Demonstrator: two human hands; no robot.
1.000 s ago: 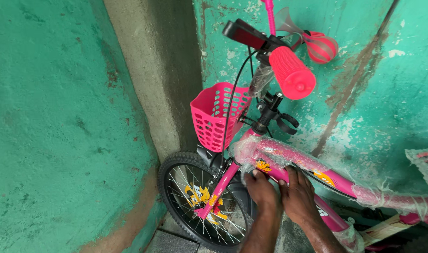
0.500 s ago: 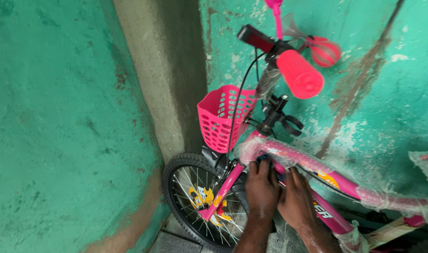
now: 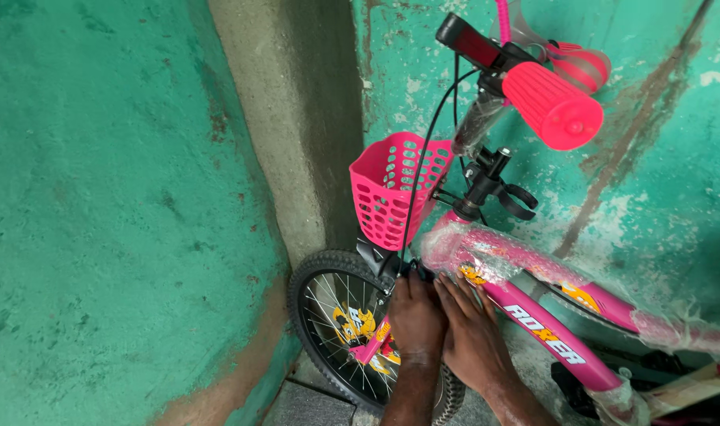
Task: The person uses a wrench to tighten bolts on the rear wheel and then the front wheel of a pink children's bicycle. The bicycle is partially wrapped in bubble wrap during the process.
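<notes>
Here, bicycle (image 3: 526, 315) front wheel (image 3: 336, 323) pointing left

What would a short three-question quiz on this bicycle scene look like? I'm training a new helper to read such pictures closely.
1. True or false: the pink basket hangs behind the seat.
2. Where do the left hand and right hand rest?
A on the handlebar grip
B by the fork, above the front wheel
C on the wall
3. What covers the pink frame?

Key: 1 false, it sits in front, below the handlebar. 2 B. 3 Clear plastic wrap.
</notes>
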